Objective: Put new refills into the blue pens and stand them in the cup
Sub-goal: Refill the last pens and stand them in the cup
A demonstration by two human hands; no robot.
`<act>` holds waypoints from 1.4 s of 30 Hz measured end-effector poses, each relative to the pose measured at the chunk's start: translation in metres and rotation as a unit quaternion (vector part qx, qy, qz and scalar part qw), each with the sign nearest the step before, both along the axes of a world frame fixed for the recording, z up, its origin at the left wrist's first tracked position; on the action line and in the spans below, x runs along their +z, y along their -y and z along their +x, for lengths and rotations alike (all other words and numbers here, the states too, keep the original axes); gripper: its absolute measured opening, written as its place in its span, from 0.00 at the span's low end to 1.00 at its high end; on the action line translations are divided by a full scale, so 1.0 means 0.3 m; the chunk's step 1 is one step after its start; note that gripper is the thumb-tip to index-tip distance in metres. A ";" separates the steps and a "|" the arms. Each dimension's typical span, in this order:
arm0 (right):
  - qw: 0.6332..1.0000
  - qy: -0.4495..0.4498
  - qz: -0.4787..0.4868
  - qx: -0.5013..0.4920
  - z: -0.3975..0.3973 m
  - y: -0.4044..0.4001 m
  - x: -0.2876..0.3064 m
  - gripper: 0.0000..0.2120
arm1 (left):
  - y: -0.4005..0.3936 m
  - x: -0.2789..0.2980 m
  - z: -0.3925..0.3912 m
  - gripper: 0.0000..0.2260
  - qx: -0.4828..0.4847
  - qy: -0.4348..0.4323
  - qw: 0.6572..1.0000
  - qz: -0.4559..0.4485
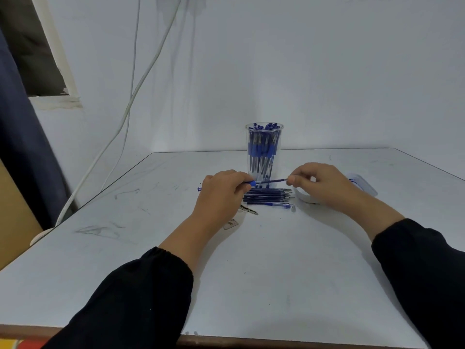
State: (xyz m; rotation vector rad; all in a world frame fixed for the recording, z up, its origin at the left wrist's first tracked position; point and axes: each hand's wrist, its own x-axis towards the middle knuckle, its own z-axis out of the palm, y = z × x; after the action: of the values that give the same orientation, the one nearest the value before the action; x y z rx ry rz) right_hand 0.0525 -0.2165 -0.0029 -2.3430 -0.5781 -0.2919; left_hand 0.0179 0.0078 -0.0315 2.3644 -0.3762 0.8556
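A wide white table (251,273) fills most of the view, its surface scuffed with grey pencil-like marks, and it stands against a pale wall (276,71) down which white cables (136,79) hang to the table's left edge. Two forearms in black sleeves (141,293) reach in from the near edge. Near the back of the table stands a clear plastic cup (264,149), upright and packed with blue pens (263,147), caps uppermost. In front of the cup, the left hand (222,192) curls its fingers round the blue grip end of a pen (266,182) held roughly level just above the table — its tail end pokes out past the hand on the left. The right hand (319,183) pinches the pen's other end between thumb and forefinger, the remaining fingers loosely curled. Directly beneath the held pen lies a neat row of dark blue refills (268,193), side by side with tips pointing right, and just nearer the person one more capped pen (274,205) lies flat, with a small grey tip piece (293,209) beside its right end. A clear plastic container (363,186) sits behind the right hand, partly hidden by it. A small dark patterned scrap (249,210) lies by the left wrist.
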 end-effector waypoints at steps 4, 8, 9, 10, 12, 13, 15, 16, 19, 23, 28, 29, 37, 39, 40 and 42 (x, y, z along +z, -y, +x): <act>0.998 0.028 -0.055 0.004 -0.022 -0.054 -0.013 0.13 | 0.015 -0.003 0.001 0.08 -0.012 0.006 1.000 0.011; 0.997 0.043 -0.063 0.010 -0.037 -0.091 -0.022 0.16 | 0.025 -0.010 0.004 0.07 -0.019 0.016 0.999 0.026; 0.997 0.042 -0.059 0.015 -0.040 -0.097 -0.023 0.15 | 0.027 -0.010 0.003 0.07 -0.018 0.017 0.999 0.030; 0.997 0.041 -0.057 0.021 -0.041 -0.100 -0.025 0.16 | 0.029 -0.012 0.003 0.07 -0.019 0.019 0.999 0.033; 0.998 0.034 -0.050 0.029 -0.041 -0.101 -0.026 0.17 | 0.030 -0.014 0.003 0.07 -0.021 0.024 0.999 0.039; 0.998 0.026 -0.041 0.030 -0.041 -0.096 -0.024 0.18 | 0.030 -0.013 0.002 0.07 -0.020 0.023 0.999 0.042; 0.999 0.003 -0.025 0.022 -0.039 -0.075 -0.011 0.17 | 0.028 -0.011 0.001 0.08 -0.011 0.015 0.999 0.047; 0.999 -0.002 -0.032 0.013 -0.038 -0.060 -0.002 0.14 | 0.026 -0.010 0.001 0.08 -0.006 0.013 0.999 0.045; 0.992 0.003 -0.124 -0.015 -0.031 -0.012 0.022 0.06 | 0.020 -0.007 -0.001 0.08 -0.001 0.015 0.999 0.039; 0.976 -0.008 -0.216 -0.025 -0.025 0.011 0.021 0.03 | 0.018 -0.010 0.001 0.08 0.001 0.012 0.999 0.043; 0.972 0.005 -0.233 -0.012 -0.028 0.002 0.017 0.04 | 0.017 -0.012 0.001 0.08 0.001 0.010 0.999 0.040; 0.972 0.007 -0.236 -0.012 -0.030 -0.001 0.015 0.04 | 0.017 -0.012 0.002 0.08 0.001 0.010 0.999 0.040; 0.998 -0.062 0.015 -0.008 -0.032 -0.016 0.012 0.03 | 0.018 -0.011 0.003 0.08 -0.003 0.010 0.999 0.046; 0.991 -0.070 0.112 -0.018 -0.030 -0.024 0.015 0.04 | 0.020 -0.008 0.000 0.08 -0.004 0.011 0.999 0.045; 0.986 -0.076 0.149 -0.019 -0.031 -0.030 0.014 0.04 | 0.021 -0.007 -0.001 0.08 -0.004 0.013 0.999 0.046; 0.978 -0.088 0.190 -0.016 -0.038 -0.042 0.011 0.05 | 0.022 -0.006 -0.001 0.08 -0.004 0.015 0.998 0.053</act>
State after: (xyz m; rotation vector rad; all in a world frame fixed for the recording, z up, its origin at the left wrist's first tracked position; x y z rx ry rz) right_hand 0.0412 -0.2039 0.0004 -1.9843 -0.3626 -0.1858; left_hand 0.0176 0.0011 -0.0334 2.4467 -0.4546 0.8889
